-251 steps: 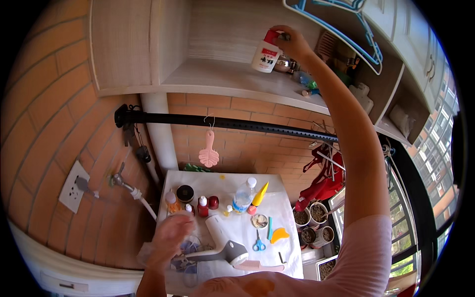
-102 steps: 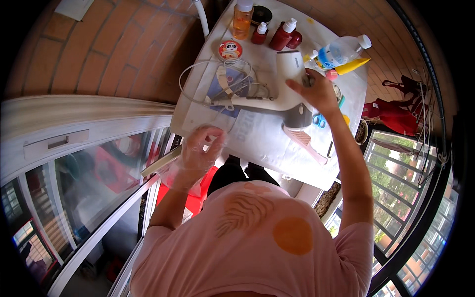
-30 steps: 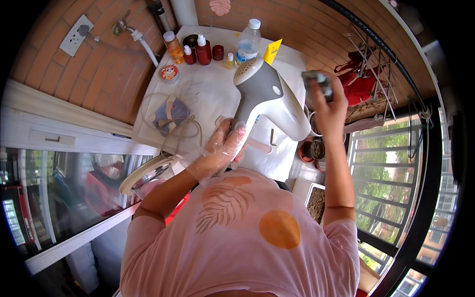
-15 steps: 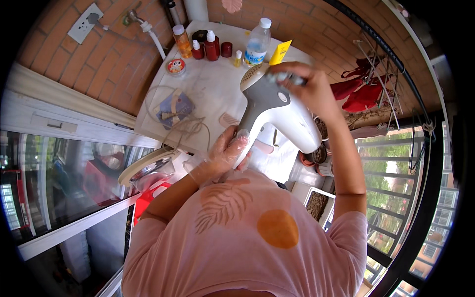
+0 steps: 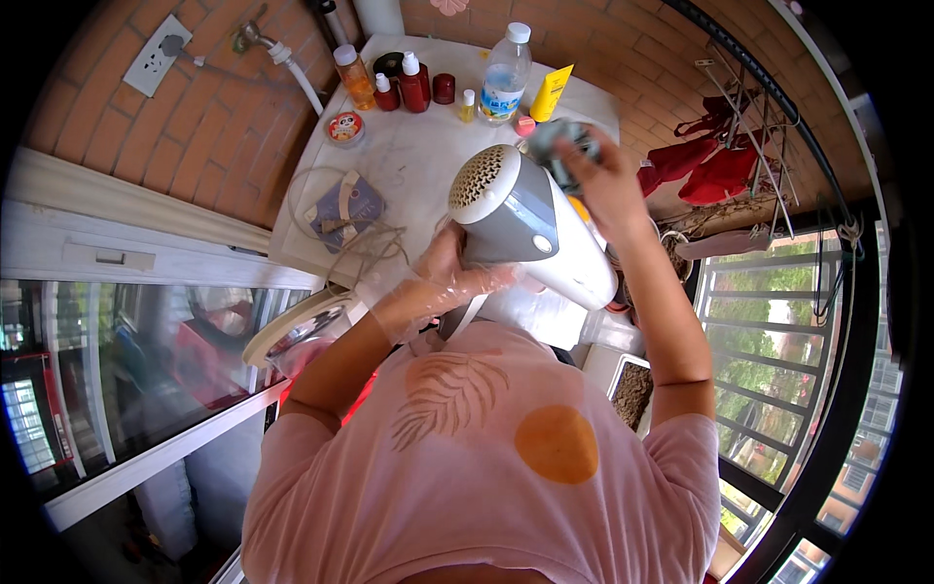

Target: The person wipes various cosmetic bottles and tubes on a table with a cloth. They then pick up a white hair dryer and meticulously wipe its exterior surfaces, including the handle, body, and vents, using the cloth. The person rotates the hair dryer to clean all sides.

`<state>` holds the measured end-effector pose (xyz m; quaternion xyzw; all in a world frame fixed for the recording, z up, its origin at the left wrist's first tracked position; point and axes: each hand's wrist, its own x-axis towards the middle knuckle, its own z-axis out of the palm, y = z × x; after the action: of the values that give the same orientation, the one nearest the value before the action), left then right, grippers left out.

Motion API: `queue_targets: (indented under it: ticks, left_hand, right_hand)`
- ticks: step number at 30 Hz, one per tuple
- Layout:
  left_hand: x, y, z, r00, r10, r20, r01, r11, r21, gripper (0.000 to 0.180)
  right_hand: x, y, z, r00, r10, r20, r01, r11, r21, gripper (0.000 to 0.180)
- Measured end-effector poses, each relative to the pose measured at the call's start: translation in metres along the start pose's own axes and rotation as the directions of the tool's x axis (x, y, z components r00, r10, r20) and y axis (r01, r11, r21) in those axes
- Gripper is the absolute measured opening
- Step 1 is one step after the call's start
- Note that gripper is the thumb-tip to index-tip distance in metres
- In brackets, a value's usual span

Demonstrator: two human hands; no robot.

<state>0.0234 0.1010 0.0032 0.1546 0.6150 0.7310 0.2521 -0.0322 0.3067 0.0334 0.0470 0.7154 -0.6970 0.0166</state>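
Hairdryer point(image 5: 569, 248) is held up in front of the shirt point(image 5: 467, 467), over the near part of the table point(image 5: 413, 151), with its vent point(image 5: 479, 183) turned up and to the left. It is grasped by the fingers of the left hand point(image 5: 449, 271), on which a clear glove point(image 5: 397, 300) is worn. By the right hand point(image 5: 611, 190), a blurred grey-green bundle, probably a cloth point(image 5: 555, 146), is gripped beside the dryer's far side; whether the two touch cannot be told. Farther back, a bottle point(image 5: 502, 88) and a yellow tube point(image 5: 552, 93) are stood.

Home balcony, brick wall point(image 5: 219, 161), water tap point(image 5: 255, 37), barred window point(image 5: 764, 346)
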Motion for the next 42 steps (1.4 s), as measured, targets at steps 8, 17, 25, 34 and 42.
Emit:
queue_targets:
  ticks: [8,17,25,34,42]
  left_hand:
    - [0.004,-0.002,-0.029,0.972,-0.192,-0.135,0.109,0.877,-0.468,0.049]
    - [0.02,-0.012,-0.034,0.993,0.097,-0.064,-0.114,0.688,-0.717,0.06]
    - [0.022,-0.007,-0.034,0.968,0.247,0.041,-0.147,0.693,-0.706,0.062]
    - [0.021,0.007,0.004,0.827,0.114,-0.55,-0.393,0.817,-0.421,0.073]
    - [0.03,0.011,-0.002,0.886,0.067,-0.459,-0.352,0.742,-0.57,0.07]
  right_hand:
    - [-0.031,-0.017,-0.03,0.988,-0.026,-0.151,0.093,0.884,0.459,0.028]
    - [-0.096,0.024,-0.016,0.987,0.161,0.013,-0.159,0.98,-0.116,0.036]
    - [-0.1,0.05,0.042,0.891,0.139,0.432,-0.154,0.988,0.001,0.044]
    - [-0.114,0.049,0.052,0.955,-0.07,0.29,0.122,0.979,-0.165,0.031]
    - [-0.097,0.043,0.017,0.973,-0.002,0.232,-0.045,0.979,0.198,0.027]
